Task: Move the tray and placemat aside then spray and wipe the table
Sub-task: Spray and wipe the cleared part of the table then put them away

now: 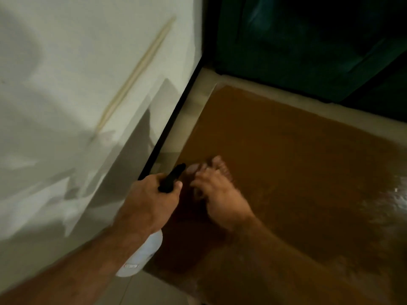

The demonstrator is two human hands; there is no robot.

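Blurred head view, motion smear throughout. Left hand [147,201] grips a spray bottle [143,254] by its black trigger head [171,177], fingers curled round the neck, thumb on the near right side of the head; the white bottle body hangs down under the wrist, toward the near edge of the frame. Nozzle points far and slightly right, just past the dark edge of the worktop [55,95]. Right hand [218,194] is just right of the nozzle, close to it, fingers loosely curled and a bit spread; cannot tell whether they touch the nozzle or hold anything, too blurred. The worktop is a pale white surface filling the left half, with a pair of light wooden chopsticks [136,73] lying diagonally on it, far from the hands. A grey shadow falls across the worktop near its right edge. Right of the worktop, lower down, a brown mat [297,161] lies on a pale tiled floor [286,102]. A bare foot [211,168] shows on the mat just beyond the right hand. Far right is dark green, unclear.
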